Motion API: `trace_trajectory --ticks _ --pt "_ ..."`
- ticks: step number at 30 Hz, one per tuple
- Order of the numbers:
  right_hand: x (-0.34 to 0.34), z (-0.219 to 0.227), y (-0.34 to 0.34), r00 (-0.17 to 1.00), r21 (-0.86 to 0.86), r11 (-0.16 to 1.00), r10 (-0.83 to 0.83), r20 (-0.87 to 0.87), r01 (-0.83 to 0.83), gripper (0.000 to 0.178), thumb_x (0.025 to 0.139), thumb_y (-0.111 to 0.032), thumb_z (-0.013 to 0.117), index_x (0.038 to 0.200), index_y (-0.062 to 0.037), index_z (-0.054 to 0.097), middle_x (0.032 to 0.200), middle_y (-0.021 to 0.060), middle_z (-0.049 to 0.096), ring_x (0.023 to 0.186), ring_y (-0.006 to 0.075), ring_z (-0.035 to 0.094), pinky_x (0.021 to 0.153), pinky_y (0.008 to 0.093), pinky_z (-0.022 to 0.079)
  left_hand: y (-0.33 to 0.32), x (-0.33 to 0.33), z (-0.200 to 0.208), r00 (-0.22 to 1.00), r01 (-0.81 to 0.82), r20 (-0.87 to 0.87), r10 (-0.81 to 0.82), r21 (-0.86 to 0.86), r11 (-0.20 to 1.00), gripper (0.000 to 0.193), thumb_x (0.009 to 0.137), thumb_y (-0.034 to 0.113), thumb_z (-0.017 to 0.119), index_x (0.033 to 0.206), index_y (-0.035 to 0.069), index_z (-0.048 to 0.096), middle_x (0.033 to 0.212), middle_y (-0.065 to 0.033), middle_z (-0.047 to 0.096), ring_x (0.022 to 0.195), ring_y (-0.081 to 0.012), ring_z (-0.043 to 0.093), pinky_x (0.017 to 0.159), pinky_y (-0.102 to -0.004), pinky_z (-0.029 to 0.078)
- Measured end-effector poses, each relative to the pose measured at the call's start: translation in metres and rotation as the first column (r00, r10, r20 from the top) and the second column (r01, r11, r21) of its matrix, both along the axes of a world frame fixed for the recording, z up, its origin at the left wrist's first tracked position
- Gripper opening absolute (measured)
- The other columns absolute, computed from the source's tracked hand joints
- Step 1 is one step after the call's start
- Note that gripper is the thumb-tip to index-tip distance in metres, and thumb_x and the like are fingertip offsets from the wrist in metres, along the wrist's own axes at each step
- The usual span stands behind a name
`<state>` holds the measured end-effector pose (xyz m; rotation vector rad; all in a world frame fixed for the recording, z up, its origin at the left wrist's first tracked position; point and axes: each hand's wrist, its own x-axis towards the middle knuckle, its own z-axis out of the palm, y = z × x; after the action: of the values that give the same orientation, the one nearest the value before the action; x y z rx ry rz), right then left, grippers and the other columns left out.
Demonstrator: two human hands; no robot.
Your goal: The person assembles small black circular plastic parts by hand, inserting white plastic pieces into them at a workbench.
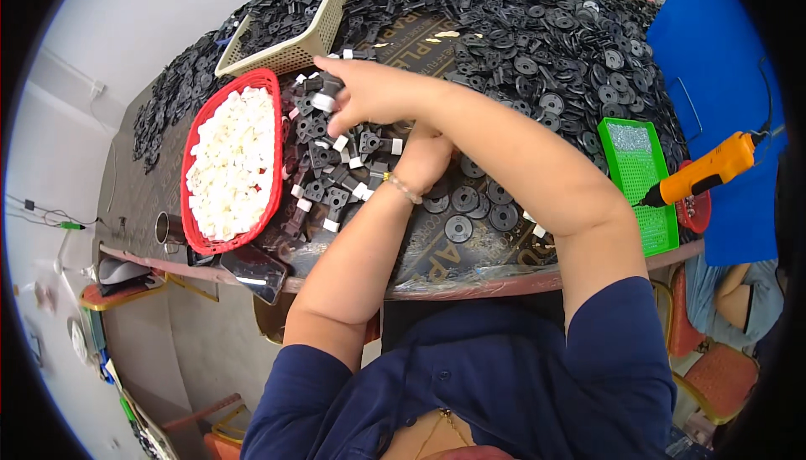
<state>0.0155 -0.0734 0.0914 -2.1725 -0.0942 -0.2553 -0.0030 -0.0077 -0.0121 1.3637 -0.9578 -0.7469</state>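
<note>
My right arm reaches across to the left, over my left wrist. My right hand [374, 92] is spread, with thumb and forefinger wide apart, above a heap of black plastic parts with white caps [336, 196]. One such part, its white cap [324, 102] showing, lies between these fingers; I cannot see a firm grip on it. My left hand [428, 160], with a beaded bracelet at the wrist, is beneath my right forearm beside the heap. Its fingers are hidden. Black round discs [464, 199] lie on the table just right of it.
A red basket [275, 170] of white pieces stands left, with a cream crate [323, 36] of black parts behind. Loose black parts and discs cover the far table. At right are a green tray [667, 229], an orange electric screwdriver [709, 168] and a red bowl [701, 218].
</note>
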Motion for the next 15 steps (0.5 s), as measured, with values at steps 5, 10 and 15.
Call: trace_trajectory --ticks 5,10,15 --pt "-0.008 0.021 -0.030 0.982 0.186 0.982 -0.056 0.178 0.022 0.056 0.088 -0.009 0.067 0.141 -0.0038 0.049 0.134 0.0168 0.059 0.110 0.0211 0.064 0.094 0.0331 0.052 0.001 0.015 0.003 0.988 -0.042 -0.152 0.041 -0.007 0.999 0.018 0.096 0.014 0.060 0.110 0.003 0.063 0.095 -0.0018 0.068 0.081 -0.0088 0.063 0.066 -0.0221 0.046" --pt "-0.096 0.020 -0.084 0.933 -0.214 0.910 -0.334 0.133 0.356 0.028 0.089 -0.010 0.065 0.115 -0.0006 0.066 0.106 0.0131 0.072 0.096 0.0196 0.069 0.086 0.0335 0.054 0.001 0.020 0.004 0.991 -0.131 -0.027 0.130 -0.026 0.991 0.021 0.095 0.011 0.060 0.114 0.001 0.063 0.102 -0.0022 0.066 0.090 -0.0090 0.060 0.081 -0.0241 0.047" --pt "-0.181 -0.018 -0.089 0.830 -0.512 0.751 -0.544 -0.123 0.416 0.021 0.082 -0.016 0.072 0.096 -0.0004 0.068 0.093 0.0166 0.070 0.086 0.0342 0.067 0.076 0.0402 0.053 -0.004 0.008 -0.003 0.991 -0.108 0.082 0.108 -0.014 0.994 0.022 0.094 0.011 0.062 0.112 0.000 0.064 0.105 -0.0060 0.066 0.098 -0.0127 0.061 0.086 -0.0260 0.048"
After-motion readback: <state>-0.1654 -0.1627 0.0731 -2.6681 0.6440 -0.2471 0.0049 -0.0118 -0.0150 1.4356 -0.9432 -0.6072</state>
